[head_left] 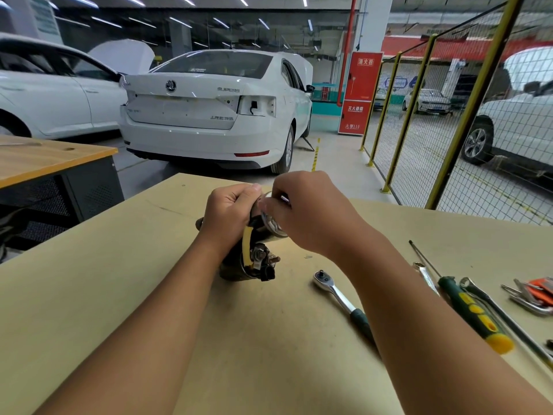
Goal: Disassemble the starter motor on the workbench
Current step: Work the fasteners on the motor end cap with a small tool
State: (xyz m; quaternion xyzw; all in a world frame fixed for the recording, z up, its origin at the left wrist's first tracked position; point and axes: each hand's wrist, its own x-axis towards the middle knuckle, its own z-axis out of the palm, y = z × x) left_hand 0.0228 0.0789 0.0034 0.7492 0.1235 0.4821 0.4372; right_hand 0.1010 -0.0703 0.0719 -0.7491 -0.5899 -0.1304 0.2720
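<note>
The starter motor (254,262) lies on the tan workbench (119,295) in the middle of the view, dark and grimy, with a yellow cable and a solenoid terminal facing me. My left hand (229,214) grips its upper body from the left. My right hand (302,214) reaches over from the right, and its fingertips pinch a small shiny part at the motor's silver end cap (273,226). Both hands hide the far end of the motor.
To the right lie a ratchet wrench (341,298), a green-and-yellow screwdriver (469,310), spanners (425,277) and a set of hex keys (535,295). A second bench (45,160) stands at the left. White cars and a yellow mesh fence (449,130) are beyond.
</note>
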